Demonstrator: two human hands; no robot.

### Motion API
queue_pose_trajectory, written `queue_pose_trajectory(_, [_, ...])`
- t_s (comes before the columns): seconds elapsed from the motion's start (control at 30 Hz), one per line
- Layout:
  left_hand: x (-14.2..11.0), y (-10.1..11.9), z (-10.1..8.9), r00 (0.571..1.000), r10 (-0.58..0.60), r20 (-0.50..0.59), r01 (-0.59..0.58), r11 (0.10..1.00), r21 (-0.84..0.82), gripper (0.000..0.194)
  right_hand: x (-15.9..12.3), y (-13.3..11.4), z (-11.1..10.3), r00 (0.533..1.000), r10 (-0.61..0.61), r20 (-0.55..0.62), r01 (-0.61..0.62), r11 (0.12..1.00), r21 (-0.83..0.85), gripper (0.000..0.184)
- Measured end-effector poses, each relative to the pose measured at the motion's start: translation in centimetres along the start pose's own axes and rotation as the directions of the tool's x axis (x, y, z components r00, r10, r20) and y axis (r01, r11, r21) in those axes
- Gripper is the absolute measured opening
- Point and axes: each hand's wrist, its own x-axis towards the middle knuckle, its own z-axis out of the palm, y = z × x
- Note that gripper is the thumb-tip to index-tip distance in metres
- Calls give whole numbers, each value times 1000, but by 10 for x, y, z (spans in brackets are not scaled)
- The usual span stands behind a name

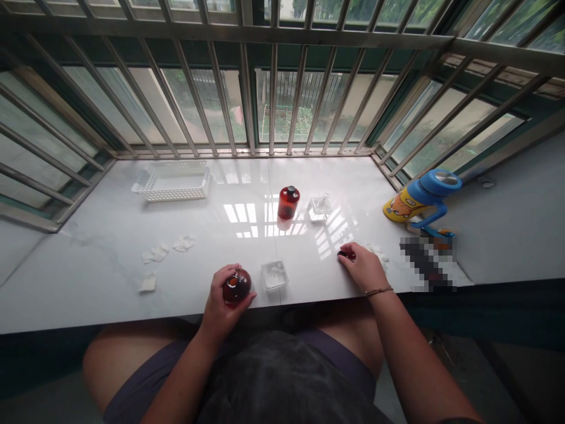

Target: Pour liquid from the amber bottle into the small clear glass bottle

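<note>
My left hand (224, 299) is wrapped round an amber bottle (238, 287) near the table's front edge; the bottle's mouth is uncapped and faces up. Over to the right, my right hand (362, 268) pinches a small dark bottle cap (346, 255) just at the tabletop. Between the hands stands a small clear square container (274, 275), with something clear inside that I cannot make out. Farther back is a second amber bottle (289, 203), upright with a black cap on. Beside it sits a clear glass container (320, 208) with a knobbed lid.
A white perforated basket (174, 184) lies at the back left. Crumpled white tissue pieces (155, 253) are scattered on the left, more (378, 254) behind my right hand. A blue and yellow flask (419, 195) stands at the right. Metal window bars (273, 100) border the table (88, 282).
</note>
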Motion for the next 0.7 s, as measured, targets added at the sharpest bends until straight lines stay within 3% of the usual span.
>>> queue_pose_trajectory(0.27, [-3,0,2,998,47,-31,-47,999,-24,68,11,-6,-2,1000,-22,6,22,993,-118,21])
queue_pose_trajectory(0.6, [-6,-9,11,993,52,-102,-58,997,-52,70,45,-3,9,987,-103,-126,80,980,-181,5])
queue_pose_trajectory(0.7, [-6,-7,11,993,58,-100,-64,996,-58,69,43,-8,10,972,-165,-165,141,979,-147,13])
